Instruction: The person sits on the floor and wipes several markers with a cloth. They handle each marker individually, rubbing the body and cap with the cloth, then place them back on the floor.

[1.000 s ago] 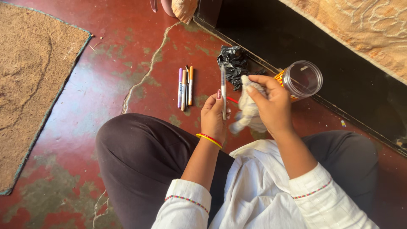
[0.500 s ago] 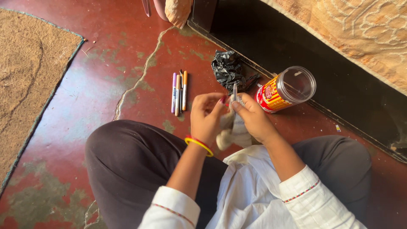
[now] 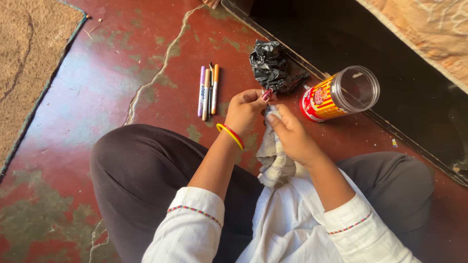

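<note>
From the head view, the left hand [image 3: 245, 108] and right hand [image 3: 291, 137] are closing together on a slim pen [image 3: 267, 110], the right also gripping a soft, crumpled grey cloth [image 3: 273, 160] hanging over the red floor [image 3: 112, 97].

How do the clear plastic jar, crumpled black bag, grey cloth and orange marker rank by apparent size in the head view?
1. Clear plastic jar, lying on its side, looks largest.
2. Crumpled black bag and grey cloth: too alike to rank; the right hand hides part of the cloth.
3. Orange marker, smallest.
</note>
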